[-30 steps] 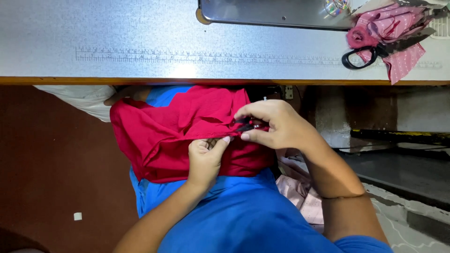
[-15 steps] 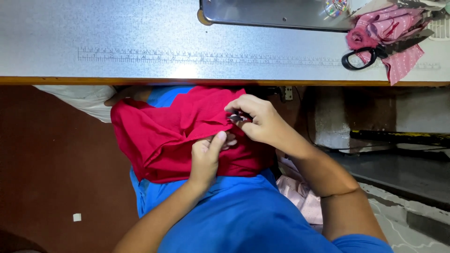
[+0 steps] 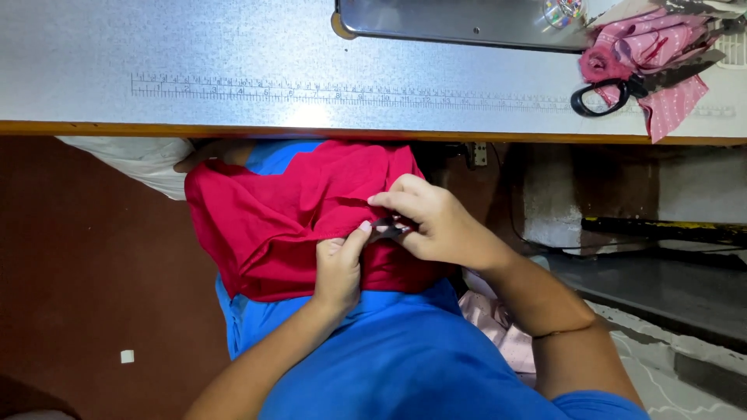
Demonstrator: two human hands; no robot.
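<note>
Black-handled scissors [image 3: 622,87] lie on pink cloth scraps [image 3: 661,66] at two o'clock; a white bundle [image 3: 136,159] sits at nine.

Red cloth [image 3: 288,225] in the lap, plain, no print. Blue shirt [image 3: 389,365] under it, solid blue. Small dark metal tool [image 3: 387,229] at the cloth edge, greyish black. Table top [image 3: 194,47] pale grey with fine speckle, brown wooden edge, black ruler markings [image 3: 311,91] along it. Scissors [image 3: 622,87] with black handles, grey blades. Pink cloth [image 3: 661,62] under them, darker pink spots. White cloth [image 3: 140,159] at left. Floor [image 3: 78,295] dark reddish brown.
</note>
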